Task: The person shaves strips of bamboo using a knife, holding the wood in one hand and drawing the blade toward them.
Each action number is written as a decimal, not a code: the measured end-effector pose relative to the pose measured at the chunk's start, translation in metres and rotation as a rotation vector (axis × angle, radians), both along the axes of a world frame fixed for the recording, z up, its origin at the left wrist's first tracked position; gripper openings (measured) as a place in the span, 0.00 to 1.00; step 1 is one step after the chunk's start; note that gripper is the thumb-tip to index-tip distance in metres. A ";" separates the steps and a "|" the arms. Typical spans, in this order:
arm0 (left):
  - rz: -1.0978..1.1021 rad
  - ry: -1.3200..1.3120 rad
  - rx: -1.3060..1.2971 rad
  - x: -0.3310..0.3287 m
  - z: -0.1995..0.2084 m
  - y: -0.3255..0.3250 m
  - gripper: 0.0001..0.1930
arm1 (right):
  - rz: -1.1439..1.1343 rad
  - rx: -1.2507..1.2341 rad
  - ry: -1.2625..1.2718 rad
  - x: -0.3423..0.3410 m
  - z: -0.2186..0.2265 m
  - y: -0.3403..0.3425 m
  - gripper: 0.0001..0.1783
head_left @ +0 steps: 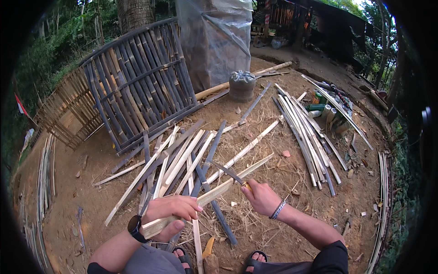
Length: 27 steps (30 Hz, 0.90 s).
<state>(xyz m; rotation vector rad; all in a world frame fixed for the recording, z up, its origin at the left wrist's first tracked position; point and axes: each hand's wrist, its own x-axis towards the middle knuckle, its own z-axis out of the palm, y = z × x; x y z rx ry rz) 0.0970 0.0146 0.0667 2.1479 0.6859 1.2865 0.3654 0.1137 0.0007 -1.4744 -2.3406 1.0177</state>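
My left hand (171, 211) is closed around a long pale split-bamboo strip (216, 191). The strip slants from beside my left wrist up and away to the right. In my right hand (263, 199) is a knife (229, 172), gripped by its handle. Its dark blade points away and to the left, just above the strip; whether the edge touches the bamboo I cannot tell. Beyond and below my left hand, a loose pile of pale and dark bamboo strips (182, 157) lies on the ground, some crossing each other.
A dark bamboo slat panel (139, 82) leans at the back left, beside a plastic-wrapped upright structure (214, 43). A dark round container (241, 86) stands before it. More strips (305, 132) lie to the right, near bamboo tubes (326, 109). Shavings litter the soil.
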 end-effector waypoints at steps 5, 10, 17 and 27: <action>0.008 -0.015 0.000 0.003 -0.001 0.005 0.17 | 0.032 0.039 0.021 0.008 -0.006 0.003 0.22; 0.044 -0.050 -0.030 0.001 -0.003 0.000 0.18 | 0.009 0.010 -0.024 0.007 -0.007 0.000 0.23; 0.100 -0.038 -0.072 -0.007 -0.003 0.007 0.17 | 0.004 0.054 -0.048 0.023 -0.051 0.033 0.25; 0.115 -0.064 -0.096 -0.001 -0.001 0.003 0.16 | 0.078 0.049 -0.079 0.023 -0.040 0.021 0.27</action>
